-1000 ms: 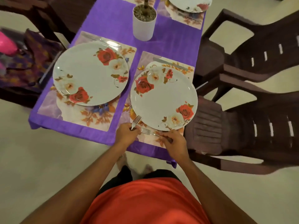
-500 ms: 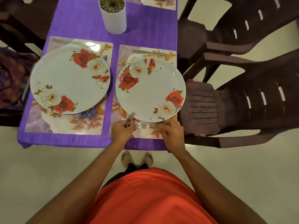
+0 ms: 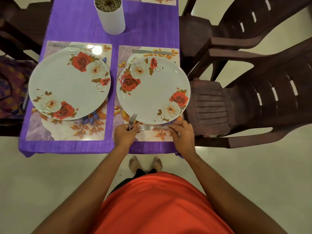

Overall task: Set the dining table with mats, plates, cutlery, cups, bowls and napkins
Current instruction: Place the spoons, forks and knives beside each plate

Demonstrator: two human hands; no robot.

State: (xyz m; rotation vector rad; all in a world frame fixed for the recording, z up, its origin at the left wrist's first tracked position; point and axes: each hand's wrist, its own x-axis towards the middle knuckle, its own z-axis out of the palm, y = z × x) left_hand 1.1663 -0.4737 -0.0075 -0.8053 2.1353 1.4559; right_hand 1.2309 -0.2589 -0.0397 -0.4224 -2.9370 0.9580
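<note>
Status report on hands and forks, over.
Left hand grips first fork. Right hand holds second fork flat on mat, beside plate. Nothing blocks.

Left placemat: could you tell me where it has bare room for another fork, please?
The left placemat is bare along its near edge, below its plate; a knife fills its far edge. The right placemat's near edge is crowded: laid fork, left hand, right hand.
</note>
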